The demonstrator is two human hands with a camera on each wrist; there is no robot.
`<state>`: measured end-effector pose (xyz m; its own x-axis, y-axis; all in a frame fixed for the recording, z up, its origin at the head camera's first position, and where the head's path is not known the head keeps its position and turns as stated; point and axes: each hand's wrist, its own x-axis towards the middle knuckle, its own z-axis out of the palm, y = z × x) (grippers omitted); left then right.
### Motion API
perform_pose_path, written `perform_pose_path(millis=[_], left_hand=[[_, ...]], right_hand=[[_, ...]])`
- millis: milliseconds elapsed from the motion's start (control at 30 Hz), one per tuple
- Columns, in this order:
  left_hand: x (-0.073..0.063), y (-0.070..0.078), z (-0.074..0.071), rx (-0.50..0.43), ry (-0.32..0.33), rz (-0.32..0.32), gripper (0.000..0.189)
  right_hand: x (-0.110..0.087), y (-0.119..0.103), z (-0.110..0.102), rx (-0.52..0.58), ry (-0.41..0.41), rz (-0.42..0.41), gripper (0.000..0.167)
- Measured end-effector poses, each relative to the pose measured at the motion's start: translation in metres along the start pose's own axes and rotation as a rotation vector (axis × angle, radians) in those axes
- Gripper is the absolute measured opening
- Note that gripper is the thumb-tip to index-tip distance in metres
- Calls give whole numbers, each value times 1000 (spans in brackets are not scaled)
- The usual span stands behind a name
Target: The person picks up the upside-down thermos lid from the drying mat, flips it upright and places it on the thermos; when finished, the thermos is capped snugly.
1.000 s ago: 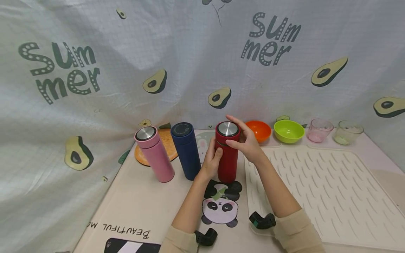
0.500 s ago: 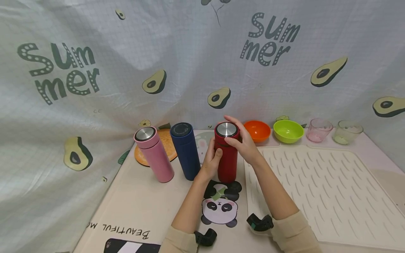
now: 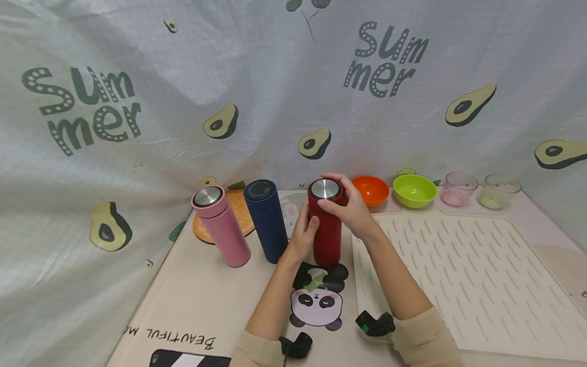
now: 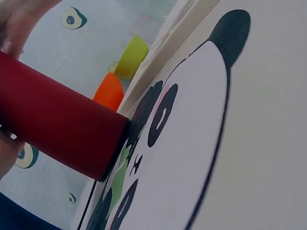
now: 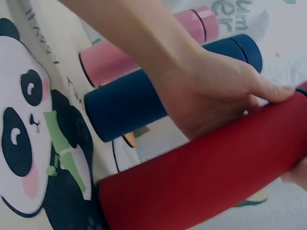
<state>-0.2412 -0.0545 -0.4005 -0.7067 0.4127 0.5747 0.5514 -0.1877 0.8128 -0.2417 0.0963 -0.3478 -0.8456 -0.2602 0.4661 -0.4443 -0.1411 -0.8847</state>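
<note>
A red thermos flask (image 3: 327,239) with a steel-topped lid (image 3: 325,189) stands upright on the table, just behind a printed panda. My left hand (image 3: 302,235) grips its body from the left, thumb toward me. Around the lid curl the thumb and fingers of my right hand (image 3: 353,210), from the right side. In the right wrist view the left hand (image 5: 206,91) wraps the upper body of the red flask (image 5: 206,177). To the left stand a blue thermos (image 3: 268,224) and a pink thermos (image 3: 223,229), both with lids on.
An orange bowl (image 3: 370,190), a green bowl (image 3: 415,191), a pink glass (image 3: 458,188) and a clear greenish glass (image 3: 499,191) line the back right. A cream ridged mat (image 3: 458,275) covers the right side. An orange round mat (image 3: 240,206) lies behind the pink and blue thermoses.
My right hand's fingers have shifted round the lid, the far fingers coming lower and closer to it. The left hand keeps its hold. The whole scene has drifted slightly left in the head view.
</note>
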Motion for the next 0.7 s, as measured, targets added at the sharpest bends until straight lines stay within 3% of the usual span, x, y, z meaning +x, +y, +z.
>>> perform_pose_path(millis=[133,300,600,700], left_hand=[[0,12,3,1,2,1,84],[0,14,3,-25,-12,-3,86],[0,13,1,-51,-30,-25,89],[0,14,1,-50,-29,-37,89]], right_hand=[[1,1,0,11,-1,14,56],[1,-1,-2,110,-31,-5,55],[1,-1,-3,42,-49,4,57],[1,-2,-2,22,-20,9,53]])
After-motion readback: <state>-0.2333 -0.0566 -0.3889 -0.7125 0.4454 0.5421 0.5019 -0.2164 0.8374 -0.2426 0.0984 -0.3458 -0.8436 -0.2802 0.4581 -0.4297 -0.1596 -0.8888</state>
